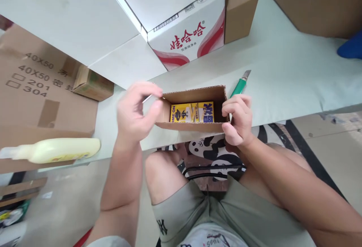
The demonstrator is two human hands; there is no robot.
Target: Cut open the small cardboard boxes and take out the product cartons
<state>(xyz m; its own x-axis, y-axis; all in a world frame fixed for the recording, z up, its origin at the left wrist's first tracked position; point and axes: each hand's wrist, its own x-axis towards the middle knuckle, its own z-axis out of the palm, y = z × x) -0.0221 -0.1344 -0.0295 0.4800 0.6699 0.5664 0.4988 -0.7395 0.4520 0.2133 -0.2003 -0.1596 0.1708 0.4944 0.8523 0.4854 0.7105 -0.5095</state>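
A small brown cardboard box [192, 127] stands with its top open at the table's front edge. Inside it lies a yellow printed packet [183, 113] with dark lettering and a cartoon figure. My right hand [238, 118] grips the box's right end, fingers curled over the wall and thumb at the near corner. At the left end is my left hand [138, 111], slightly blurred, its fingers bent and the thumb and forefinger apart; whether they touch the box's edge is unclear. A green-handled utility knife [240, 86] with its blade out lies just beyond my right hand.
Behind stand a white-and-red carton [189, 36] and a tall brown box [240, 13]. To the left are a large printed carton [22, 107], a small brown box [94, 85] and a pale yellow bottle [62, 149]. A blue object [350, 47] sits at far right.
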